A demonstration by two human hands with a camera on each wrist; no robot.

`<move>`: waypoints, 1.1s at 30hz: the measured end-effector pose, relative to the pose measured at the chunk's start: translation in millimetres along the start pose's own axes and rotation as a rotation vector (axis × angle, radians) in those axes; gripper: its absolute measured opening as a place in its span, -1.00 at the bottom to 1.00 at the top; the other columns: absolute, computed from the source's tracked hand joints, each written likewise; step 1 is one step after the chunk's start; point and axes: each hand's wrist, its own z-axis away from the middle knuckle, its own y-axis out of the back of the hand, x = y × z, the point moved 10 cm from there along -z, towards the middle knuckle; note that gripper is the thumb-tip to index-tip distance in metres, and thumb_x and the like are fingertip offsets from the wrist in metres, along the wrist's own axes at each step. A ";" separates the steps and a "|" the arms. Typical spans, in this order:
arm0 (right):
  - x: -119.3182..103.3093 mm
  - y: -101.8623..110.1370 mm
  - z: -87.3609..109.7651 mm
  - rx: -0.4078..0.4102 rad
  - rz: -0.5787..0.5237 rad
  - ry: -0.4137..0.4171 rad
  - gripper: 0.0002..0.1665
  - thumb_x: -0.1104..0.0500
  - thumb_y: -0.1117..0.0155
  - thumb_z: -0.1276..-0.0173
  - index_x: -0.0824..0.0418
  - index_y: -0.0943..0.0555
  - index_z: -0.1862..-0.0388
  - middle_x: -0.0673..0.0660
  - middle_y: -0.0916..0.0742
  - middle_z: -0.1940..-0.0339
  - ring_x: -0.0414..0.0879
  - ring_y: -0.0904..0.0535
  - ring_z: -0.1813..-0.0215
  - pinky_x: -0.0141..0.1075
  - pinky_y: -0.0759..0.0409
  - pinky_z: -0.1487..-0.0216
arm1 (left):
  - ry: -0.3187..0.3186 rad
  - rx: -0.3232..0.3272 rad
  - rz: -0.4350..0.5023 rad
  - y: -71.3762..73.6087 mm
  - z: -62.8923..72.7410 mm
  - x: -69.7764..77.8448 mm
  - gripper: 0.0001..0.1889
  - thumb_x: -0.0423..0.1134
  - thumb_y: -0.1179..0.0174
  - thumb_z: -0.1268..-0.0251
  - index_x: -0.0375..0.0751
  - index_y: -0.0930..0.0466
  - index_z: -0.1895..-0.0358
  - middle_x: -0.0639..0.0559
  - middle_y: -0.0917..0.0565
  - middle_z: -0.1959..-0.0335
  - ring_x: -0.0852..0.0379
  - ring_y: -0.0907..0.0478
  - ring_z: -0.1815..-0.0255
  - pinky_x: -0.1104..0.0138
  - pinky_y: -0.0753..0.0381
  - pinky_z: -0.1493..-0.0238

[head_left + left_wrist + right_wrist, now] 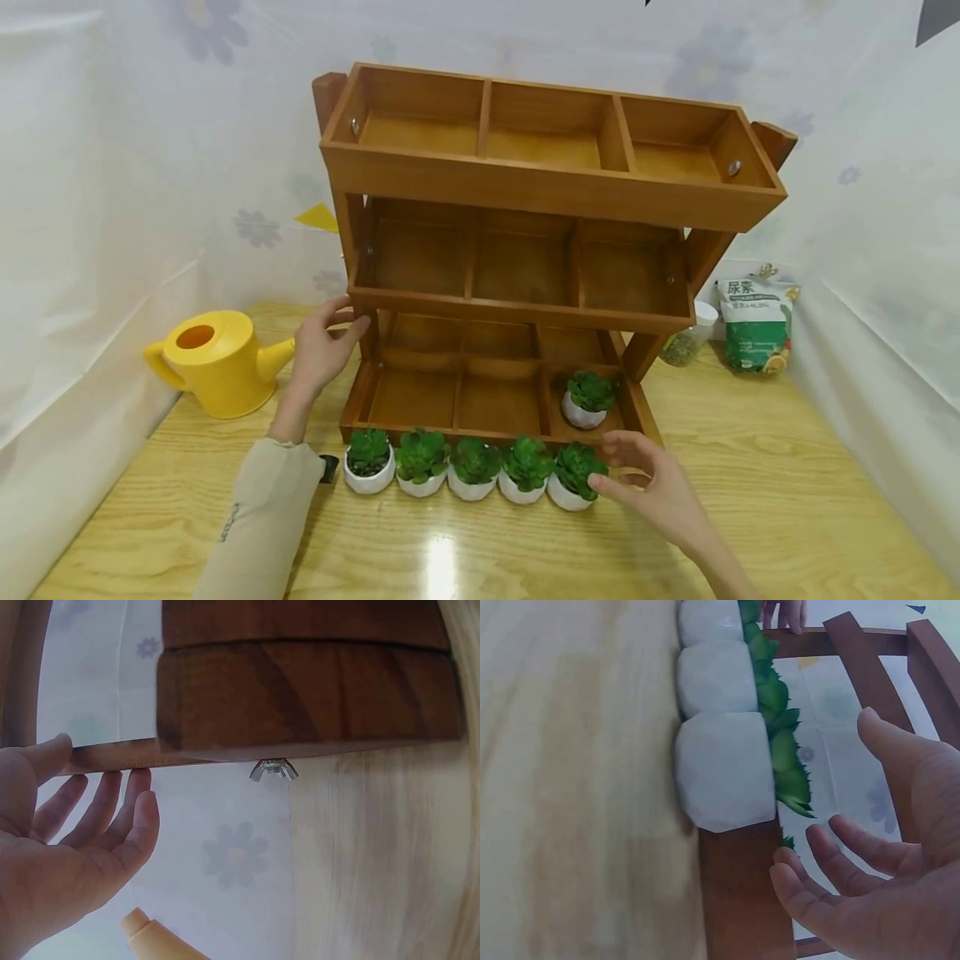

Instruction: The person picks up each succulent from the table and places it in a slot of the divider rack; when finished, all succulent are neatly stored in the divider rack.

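Observation:
A three-tier wooden plant stand [555, 196] stands on the table, each tier split into compartments. My left hand [325, 342] holds its left side post, thumb on one face and fingertips on the other; the left wrist view shows the hand [82, 825] at the wooden rail [120, 755]. Several potted succulents [472, 462] in white faceted pots line the stand's front edge. Another potted succulent [587, 400] sits in the bottom tier's right compartment. Around the rightmost potted succulent in the row [573, 475], my right hand [652, 487] has its fingers spread, the pot not gripped.
A yellow watering can [225, 362] is left of the stand, its spout near my left wrist. Behind the stand on the right are a green and white bag [757, 325] and a clear container with a white lid [690, 333]. White floral sheeting [255, 167] surrounds the table.

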 end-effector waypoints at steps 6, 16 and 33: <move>15.7 -12.0 1.5 -0.038 -0.018 -0.036 -0.18 0.14 -0.60 0.03 0.26 -0.45 -0.22 0.19 -0.62 -0.07 0.00 -0.55 0.00 -0.19 -0.62 0.08 | 0.004 -0.004 -0.002 0.1 0.1 -2.1 -0.49 -0.18 -0.14 -0.39 -0.35 -0.37 -0.31 -0.40 -0.54 -0.09 -0.31 -0.55 -0.01 -0.08 -0.54 -0.04; 28.0 -29.9 -3.0 -0.113 0.059 -0.044 0.00 0.10 -0.67 0.17 0.31 -0.41 -0.28 0.31 -0.57 -0.16 0.01 -0.62 0.08 -0.26 -0.63 0.19 | 0.025 -0.014 0.004 -1.7 2.2 -7.3 -0.49 -0.19 -0.14 -0.39 -0.34 -0.36 -0.33 -0.40 -0.54 -0.08 -0.32 -0.55 -0.01 -0.08 -0.54 -0.05; 18.1 -31.3 -8.7 -0.065 0.148 0.021 -0.13 0.04 -0.66 0.15 0.22 -0.51 -0.18 0.19 -0.65 -0.03 -0.06 -0.63 0.13 -0.36 -0.61 0.29 | 0.025 -0.020 0.013 -2.1 -0.8 -6.6 -0.48 -0.22 -0.18 -0.36 -0.31 -0.36 -0.33 -0.37 -0.56 -0.08 -0.30 -0.54 0.00 -0.08 -0.54 -0.03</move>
